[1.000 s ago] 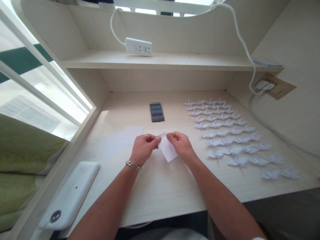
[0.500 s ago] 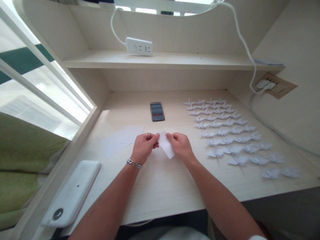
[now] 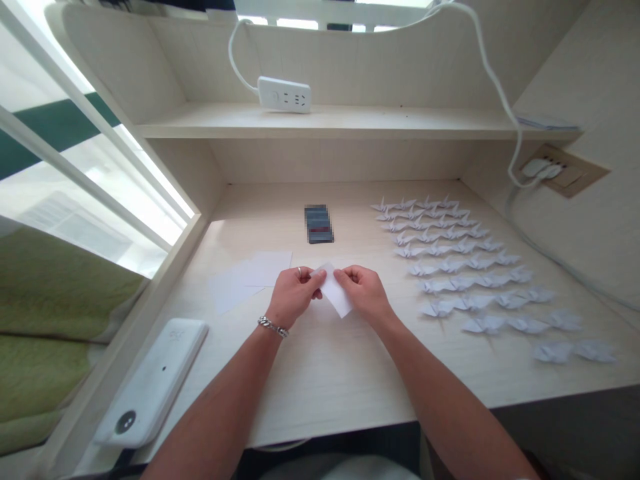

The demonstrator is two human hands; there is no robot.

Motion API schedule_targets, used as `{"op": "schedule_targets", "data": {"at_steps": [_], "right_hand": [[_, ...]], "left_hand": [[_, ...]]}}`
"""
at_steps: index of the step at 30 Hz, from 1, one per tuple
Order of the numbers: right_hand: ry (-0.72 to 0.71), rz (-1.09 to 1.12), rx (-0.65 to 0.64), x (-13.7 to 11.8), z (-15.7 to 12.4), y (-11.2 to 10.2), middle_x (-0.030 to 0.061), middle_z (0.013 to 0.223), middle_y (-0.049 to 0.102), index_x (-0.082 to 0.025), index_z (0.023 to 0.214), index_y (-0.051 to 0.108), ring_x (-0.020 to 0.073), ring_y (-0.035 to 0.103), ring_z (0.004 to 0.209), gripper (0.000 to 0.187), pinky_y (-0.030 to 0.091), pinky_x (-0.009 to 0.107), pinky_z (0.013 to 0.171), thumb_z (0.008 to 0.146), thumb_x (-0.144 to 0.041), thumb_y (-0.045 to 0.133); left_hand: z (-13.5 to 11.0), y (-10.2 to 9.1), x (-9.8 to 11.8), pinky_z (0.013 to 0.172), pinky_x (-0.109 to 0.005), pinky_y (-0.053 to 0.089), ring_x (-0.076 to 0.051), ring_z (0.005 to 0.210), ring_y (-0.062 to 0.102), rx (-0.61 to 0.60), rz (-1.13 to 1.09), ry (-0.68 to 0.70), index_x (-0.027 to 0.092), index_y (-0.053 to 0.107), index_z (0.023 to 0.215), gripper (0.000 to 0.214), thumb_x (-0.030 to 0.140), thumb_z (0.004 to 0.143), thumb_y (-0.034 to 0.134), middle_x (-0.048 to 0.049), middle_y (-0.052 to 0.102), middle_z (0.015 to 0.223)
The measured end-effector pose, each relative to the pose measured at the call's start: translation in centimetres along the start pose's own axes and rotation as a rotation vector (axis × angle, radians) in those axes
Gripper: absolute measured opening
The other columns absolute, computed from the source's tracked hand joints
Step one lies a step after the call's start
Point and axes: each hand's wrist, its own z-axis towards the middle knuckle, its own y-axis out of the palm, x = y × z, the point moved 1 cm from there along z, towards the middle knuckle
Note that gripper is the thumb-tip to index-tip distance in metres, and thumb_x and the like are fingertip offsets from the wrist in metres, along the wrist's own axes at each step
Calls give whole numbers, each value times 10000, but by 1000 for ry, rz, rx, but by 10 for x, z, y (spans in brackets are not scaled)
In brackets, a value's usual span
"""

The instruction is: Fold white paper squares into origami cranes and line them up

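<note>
White, narrow paper (image 3: 337, 295) slants, pinched by left fingers (image 3: 315, 281) and right fingers (image 3: 345, 277).

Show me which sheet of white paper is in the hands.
The held sheet, pinched between the left hand and right hand; the other sheets lie flat on the desk, left of it.

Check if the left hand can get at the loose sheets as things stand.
Probably yes: the left hand is right beside the loose sheets, with nothing visible between. It is pinching the small paper, though, so it would likely need to let go first.
</note>
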Motion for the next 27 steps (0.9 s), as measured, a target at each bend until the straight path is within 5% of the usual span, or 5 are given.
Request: {"op": "schedule_targets", "data": {"at_steps": [4,10,16,23,27], "right_hand": [[-24,-7,-50,-1,-1,1,14,649,618,-163,713,638,147,525,593,331,383,252,542,839,-454,545],[-82,-58,-187,-6,-4,0,1,660,603,-172,718,643,138,508,612,310,365,240,542,858,-420,522],[-53,14,-250,-6,-4,-3,-6,666,587,-171,754,641,127,481,597,241,351,232,525,833,-379,549],[-56,-36,-180,-7,-1,-8,5,717,625,-180,763,631,142,522,643,230,393,246,578,837,-378,540],[-65,-134,-174,-8,0,-12,24,756,661,-173,767,655,156,563,700,236,416,260,634,845,-362,537]], "left_hand": [[5,-4,-4,505,-242,421,-114,475,520,-29,-115,-5,153,574,538,420,503,767,618,-21,580,497],[1,-8,3,553,-227,421,-115,586,542,-135,-87,24,141,692,728,277,416,704,708,-19,645,655],[0,-6,5,468,-221,305,-97,507,433,-54,-49,32,152,618,604,316,427,759,636,18,534,547],[4,-13,1,464,-236,255,-92,475,337,-56,48,88,182,449,503,418,446,802,574,51,377,481],[4,-17,3,516,-233,331,-105,520,430,-167,98,99,159,621,616,327,435,790,592,26,512,537]]}}
